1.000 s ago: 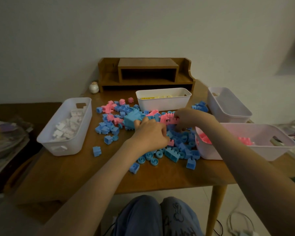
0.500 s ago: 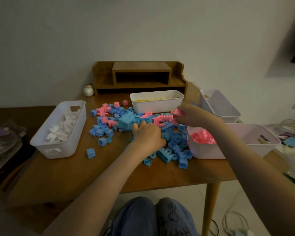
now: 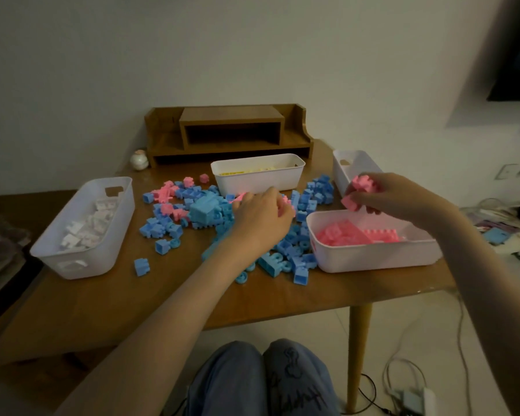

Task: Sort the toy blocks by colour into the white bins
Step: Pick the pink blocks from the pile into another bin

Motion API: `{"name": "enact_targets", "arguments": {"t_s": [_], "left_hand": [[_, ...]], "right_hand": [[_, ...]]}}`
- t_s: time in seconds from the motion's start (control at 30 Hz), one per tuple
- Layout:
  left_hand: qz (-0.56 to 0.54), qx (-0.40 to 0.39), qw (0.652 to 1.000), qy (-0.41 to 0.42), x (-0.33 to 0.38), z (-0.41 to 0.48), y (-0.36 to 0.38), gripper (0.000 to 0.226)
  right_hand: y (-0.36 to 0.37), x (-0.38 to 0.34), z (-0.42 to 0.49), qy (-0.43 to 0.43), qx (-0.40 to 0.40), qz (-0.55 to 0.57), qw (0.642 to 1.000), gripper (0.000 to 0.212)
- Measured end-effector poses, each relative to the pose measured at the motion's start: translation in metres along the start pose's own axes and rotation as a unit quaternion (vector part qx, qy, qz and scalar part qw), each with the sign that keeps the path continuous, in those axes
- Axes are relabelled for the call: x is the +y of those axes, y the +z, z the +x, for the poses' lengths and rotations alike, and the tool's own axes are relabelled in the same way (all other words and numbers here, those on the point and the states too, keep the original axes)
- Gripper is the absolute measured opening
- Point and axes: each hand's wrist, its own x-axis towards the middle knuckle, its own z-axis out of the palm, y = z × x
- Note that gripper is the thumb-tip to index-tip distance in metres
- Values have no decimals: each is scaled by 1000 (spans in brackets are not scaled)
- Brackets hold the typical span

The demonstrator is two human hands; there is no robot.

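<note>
A heap of blue blocks (image 3: 210,210) with a few pink blocks (image 3: 165,191) mixed in covers the middle of the wooden table (image 3: 108,298). My right hand (image 3: 394,195) grips several pink blocks (image 3: 357,190) above the far edge of the pink-block bin (image 3: 373,259). My left hand (image 3: 261,220) lies on the heap with curled fingers around pink pieces, mostly hidden under it. A bin of white blocks (image 3: 84,259) stands at the left. A bin of yellow blocks (image 3: 258,178) stands at the back.
Another white bin (image 3: 342,172) stands at the back right, its inside not visible. A wooden desk shelf (image 3: 228,130) and a small round ornament (image 3: 139,160) sit against the wall. Cables and clutter lie on the floor at right. My knees show below the table edge.
My right hand has carried its pink blocks from the heap rightward to above the pink bin. My left hand has stayed on the heap, shifting slightly.
</note>
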Motion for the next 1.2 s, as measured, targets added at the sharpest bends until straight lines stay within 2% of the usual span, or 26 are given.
{"name": "enact_targets", "arguments": {"t_s": [0.07, 0.13, 0.2, 0.3, 0.4, 0.5, 0.63, 0.73, 0.83, 0.93, 1.03, 1.1, 1.2], "left_hand": [[-34, -7, 998, 53, 17, 3, 4, 19], [-90, -45, 991, 85, 36, 5, 11, 19], [-99, -83, 987, 99, 53, 8, 19, 19], [-40, -136, 982, 127, 69, 20, 36, 20], [20, -218, 968, 124, 73, 31, 50, 29], [13, -240, 961, 134, 82, 33, 53, 47], [-56, -242, 957, 151, 95, 31, 54, 54], [-133, -268, 947, 116, 90, 30, 54, 53], [-177, -233, 949, 113, 85, 28, 47, 50], [-141, -129, 970, 152, 74, 26, 37, 36], [-113, -42, 984, 133, 48, 30, 27, 28], [-82, -37, 992, 90, 24, 34, 24, 28], [-42, -53, 997, 44, -6, 37, 24, 29]], "right_hand": [[-6, 10, -9, 15, -54, -6, 998, 11], [-10, 23, -14, 26, -73, -45, 996, 12], [-12, 35, -17, 34, -57, -116, 991, 15], [-13, 51, -20, 52, -31, -197, 979, 20], [-14, 57, -22, 52, -32, -186, 981, 29], [-12, 59, -21, 33, -18, -192, 981, 32], [-8, 53, -14, -22, 37, -189, 981, 27], [-8, 51, -10, 16, -26, -235, 971, 26], [-9, 42, -6, 76, -76, -325, 940, 25], [-7, 28, -2, 69, -43, -349, 934, 24], [1, 12, 1, 22, 17, -275, 961, 19], [11, -3, 2, -28, 29, -236, 971, 18], [31, -27, 10, -106, -11, -224, 969, 21]]}}
